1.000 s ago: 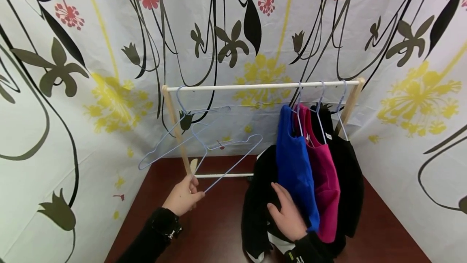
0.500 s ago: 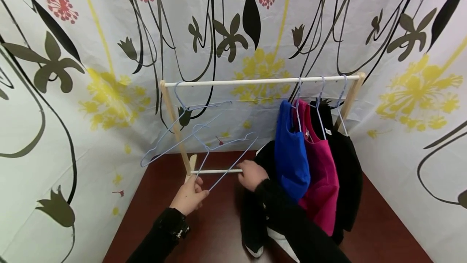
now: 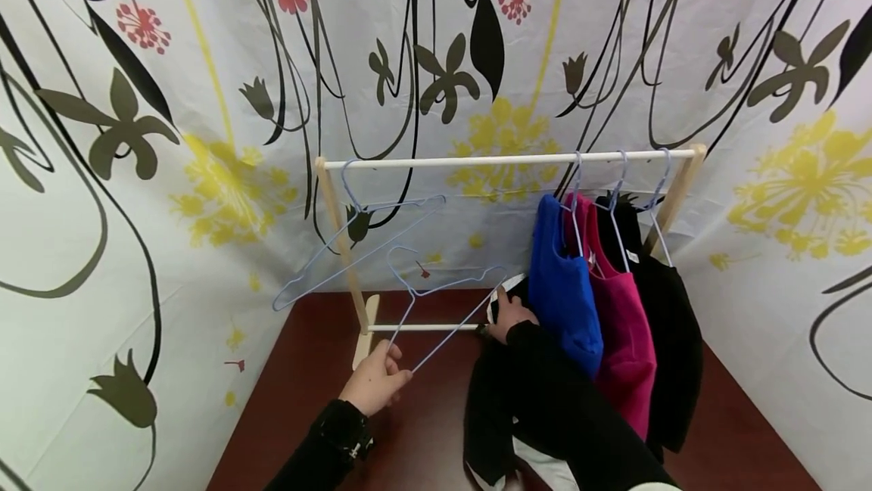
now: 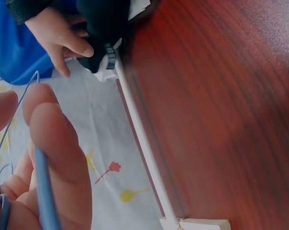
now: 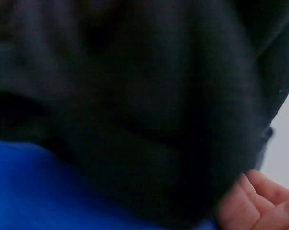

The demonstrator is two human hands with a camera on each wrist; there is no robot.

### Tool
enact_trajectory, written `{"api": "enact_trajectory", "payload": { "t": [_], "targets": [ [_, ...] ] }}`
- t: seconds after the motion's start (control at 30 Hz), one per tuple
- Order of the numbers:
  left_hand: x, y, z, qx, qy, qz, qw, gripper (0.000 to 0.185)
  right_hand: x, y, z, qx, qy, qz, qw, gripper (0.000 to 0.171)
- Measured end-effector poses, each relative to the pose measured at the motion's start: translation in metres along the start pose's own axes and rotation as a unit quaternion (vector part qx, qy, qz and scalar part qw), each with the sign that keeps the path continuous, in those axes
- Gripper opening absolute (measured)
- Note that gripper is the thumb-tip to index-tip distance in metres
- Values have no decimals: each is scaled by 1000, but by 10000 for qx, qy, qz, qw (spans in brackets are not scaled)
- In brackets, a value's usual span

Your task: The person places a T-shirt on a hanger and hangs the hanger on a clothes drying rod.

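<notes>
In the head view my left hand pinches the lower part of a pale blue wire hanger, tilted in front of the rack. The left wrist view shows its wire running between thumb and fingers. My right hand reaches past the blue garment to the upper edge of a black garment with white trim, which lies heaped on the table. Thumb and fingers touch the black cloth; whether they grip it is hard to see. Dark blurred cloth fills most of the right wrist view.
A small rack with a white top bar stands on the dark red table before a patterned curtain. Blue, magenta and black garments hang at its right. A bare hanger hangs at the left.
My right hand has moved from the front of the blue garment, up and left, then slightly right to the black garment's upper edge. The left hand keeps the hanger, tilted slightly lower.
</notes>
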State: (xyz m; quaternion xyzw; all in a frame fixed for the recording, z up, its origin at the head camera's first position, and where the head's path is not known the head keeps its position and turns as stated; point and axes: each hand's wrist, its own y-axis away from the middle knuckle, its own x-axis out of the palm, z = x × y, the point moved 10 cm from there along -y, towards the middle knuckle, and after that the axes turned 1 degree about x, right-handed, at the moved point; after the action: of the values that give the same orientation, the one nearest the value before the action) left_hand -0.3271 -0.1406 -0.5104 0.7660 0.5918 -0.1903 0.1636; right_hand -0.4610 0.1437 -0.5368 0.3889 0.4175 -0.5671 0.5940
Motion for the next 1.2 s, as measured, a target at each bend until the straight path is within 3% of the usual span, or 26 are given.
{"api": "enact_trajectory", "payload": {
  "t": [0.17, 0.4, 0.53, 0.7, 0.8, 1.07, 1.2],
  "targets": [
    [7, 0, 6, -62, -78, 79, 9999, 35, 8, 1, -24, 203, -618, -104, 9978, 95],
    [15, 2, 8, -97, -50, 259, 9996, 34, 8, 3, -41, 518, -1044, -571, 9915, 54],
    [17, 2, 11, -144, -26, 284, 9995, 34, 11, 5, -55, 741, -1459, -794, 9833, 48],
    [23, -1, 14, -91, -89, 327, 9994, 33, 9, 13, -65, 690, -1766, -809, 9785, 39],
    [20, 2, 14, -24, -120, 309, 9994, 31, 5, 17, -59, 536, -1956, -845, 9756, 30],
    [15, 11, 8, 118, -352, 371, 9986, 28, 3, 28, -61, 685, -3202, -550, 9433, 25],
    [9, 17, 0, 212, -478, 404, 9978, 27, -17, 28, -60, 588, -3266, -753, 9403, 24]
  ]
}}
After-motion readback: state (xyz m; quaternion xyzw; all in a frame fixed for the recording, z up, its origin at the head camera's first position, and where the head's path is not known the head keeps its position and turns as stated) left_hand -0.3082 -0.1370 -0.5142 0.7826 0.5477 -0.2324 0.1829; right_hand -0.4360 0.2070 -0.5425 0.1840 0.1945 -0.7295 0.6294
